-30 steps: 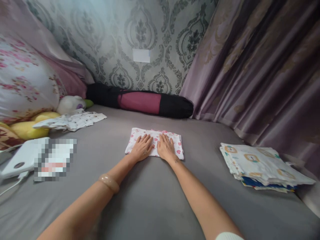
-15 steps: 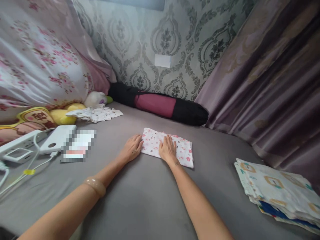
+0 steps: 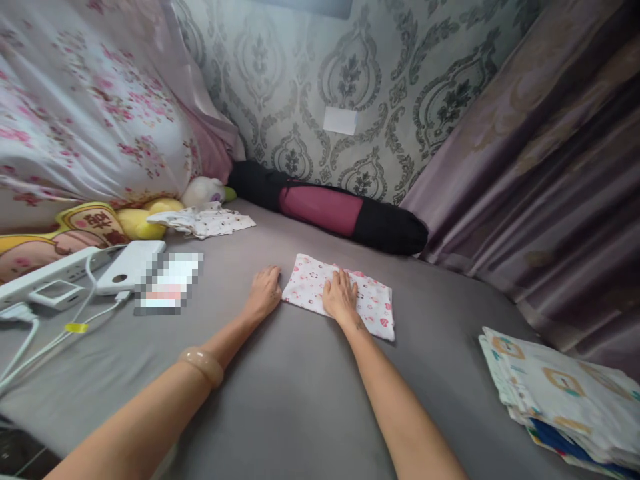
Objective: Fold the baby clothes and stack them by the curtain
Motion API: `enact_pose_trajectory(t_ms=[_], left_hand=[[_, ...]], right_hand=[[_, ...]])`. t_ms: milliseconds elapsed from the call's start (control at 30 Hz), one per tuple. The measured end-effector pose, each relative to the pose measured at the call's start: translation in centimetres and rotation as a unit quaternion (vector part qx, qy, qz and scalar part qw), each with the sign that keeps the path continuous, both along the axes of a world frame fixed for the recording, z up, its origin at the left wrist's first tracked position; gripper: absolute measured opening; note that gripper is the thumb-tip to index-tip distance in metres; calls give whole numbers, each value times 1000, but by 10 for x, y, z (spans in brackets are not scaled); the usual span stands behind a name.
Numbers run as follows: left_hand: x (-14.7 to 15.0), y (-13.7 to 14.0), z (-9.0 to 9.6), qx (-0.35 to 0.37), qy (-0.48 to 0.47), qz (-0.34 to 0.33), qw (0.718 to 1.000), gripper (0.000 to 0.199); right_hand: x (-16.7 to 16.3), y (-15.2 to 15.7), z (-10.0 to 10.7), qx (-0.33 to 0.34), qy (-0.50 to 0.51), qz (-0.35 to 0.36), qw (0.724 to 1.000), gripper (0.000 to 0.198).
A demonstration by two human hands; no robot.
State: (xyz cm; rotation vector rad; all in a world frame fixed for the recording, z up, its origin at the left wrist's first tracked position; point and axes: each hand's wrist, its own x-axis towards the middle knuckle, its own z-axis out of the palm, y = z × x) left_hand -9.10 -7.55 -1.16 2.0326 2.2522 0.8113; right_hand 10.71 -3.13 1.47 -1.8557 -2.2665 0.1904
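Note:
A folded white cloth with a small pink-and-red print [image 3: 375, 303] lies flat on the grey bed sheet. My right hand [image 3: 341, 295] rests palm down on its middle, fingers stretched out and slightly spread. Just left of the cloth's left edge, my left hand [image 3: 265, 291] lies on the sheet with its fingers extended, holding nothing. A pale bangle [image 3: 203, 367] circles my left forearm.
At the right lies a stack of folded printed cloths [image 3: 565, 387]. A crumpled white garment [image 3: 210, 221], a power strip [image 3: 50, 272], a white power bank [image 3: 131, 267] with cables and a blurred-out phone [image 3: 170, 283] are at the left. A black-and-maroon long bag [image 3: 320, 208] lies along the wall.
My left hand has moved a little left, away from the cloth's edge. My right hand stays flat on the cloth. The whole view has shifted slightly.

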Motion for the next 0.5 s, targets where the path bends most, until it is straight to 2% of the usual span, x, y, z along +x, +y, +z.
enact_pose_trajectory(t_ms=[233, 500], left_hand=[[-1, 1, -3, 11, -1, 6, 1000, 39], [-1, 0, -3, 22, -15, -3, 1000, 37]], right_hand=[[-20, 6, -7, 17, 2, 25, 1000, 55], [-20, 6, -14, 25, -5, 23, 999, 56]])
